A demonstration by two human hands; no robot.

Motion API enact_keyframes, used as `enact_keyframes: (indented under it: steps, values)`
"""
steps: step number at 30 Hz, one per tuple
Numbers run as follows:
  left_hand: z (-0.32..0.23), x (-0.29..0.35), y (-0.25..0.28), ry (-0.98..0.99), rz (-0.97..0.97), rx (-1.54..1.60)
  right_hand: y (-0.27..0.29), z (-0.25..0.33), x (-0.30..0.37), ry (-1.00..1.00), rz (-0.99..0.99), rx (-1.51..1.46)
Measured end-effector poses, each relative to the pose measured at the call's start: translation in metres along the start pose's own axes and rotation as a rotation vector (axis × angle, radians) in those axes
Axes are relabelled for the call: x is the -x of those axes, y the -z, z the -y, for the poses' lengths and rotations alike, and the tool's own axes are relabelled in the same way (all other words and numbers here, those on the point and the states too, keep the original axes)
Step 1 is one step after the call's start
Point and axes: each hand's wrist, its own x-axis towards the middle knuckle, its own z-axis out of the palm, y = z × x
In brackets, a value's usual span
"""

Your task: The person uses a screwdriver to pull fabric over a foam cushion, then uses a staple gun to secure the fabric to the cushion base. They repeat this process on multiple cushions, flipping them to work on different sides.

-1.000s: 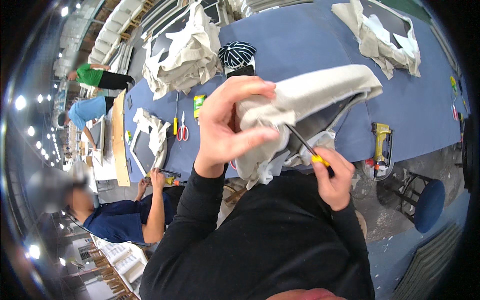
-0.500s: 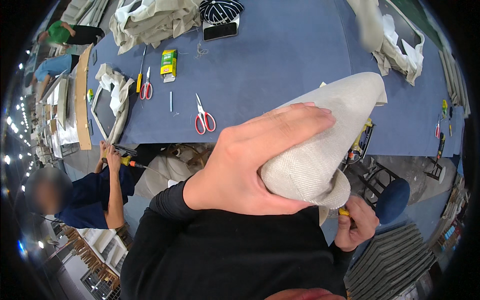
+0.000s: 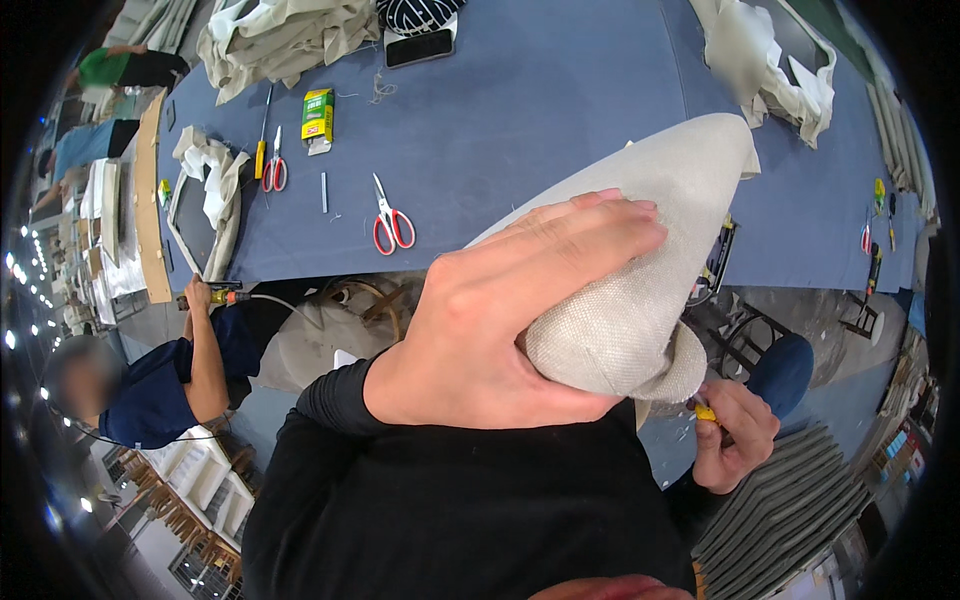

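Compared with one second ago, the pale upholstered piece [image 3: 625, 330] is turned so that its woven cover faces up, and the right hand [image 3: 735, 437] sits lower and farther right. Left hand [image 3: 520, 320] grips the piece, fingers spread over it, thumb beneath. Right hand is closed around a yellow handle [image 3: 705, 411]; the rest of that tool is largely hidden. In view, the piece overlaps the near edge of the blue table [image 3: 560, 80]; contact cannot be confirmed. A stretch of tabletop separates it from red-handled scissors [image 3: 393, 225]. Beyond the edge, a blue stool [image 3: 782, 375] appears close to the right hand. One yellow-green box [image 3: 318, 120] rests on the table, contents not visible.
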Motion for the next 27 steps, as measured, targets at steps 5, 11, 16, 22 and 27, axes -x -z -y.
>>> enact_keyframes:
  steps: [5,11,16,22,27]
  values:
    - [-0.002,0.000,0.001,-0.015,0.032,-0.021,0.000,0.001,0.005,-0.001,-0.046,0.044]
    - [0.000,0.002,-0.004,-0.051,0.018,-0.016,0.004,0.016,0.003,-0.003,-0.020,0.143]
    - [0.002,0.002,-0.010,-0.057,-0.022,-0.006,0.040,0.035,-0.011,0.071,0.060,0.367]
    - [-0.001,0.000,-0.013,-0.057,-0.040,-0.025,0.038,0.028,-0.021,0.115,0.040,0.348]
    - [0.001,-0.001,-0.009,-0.079,0.033,-0.024,0.036,0.014,-0.028,0.136,0.077,0.183]
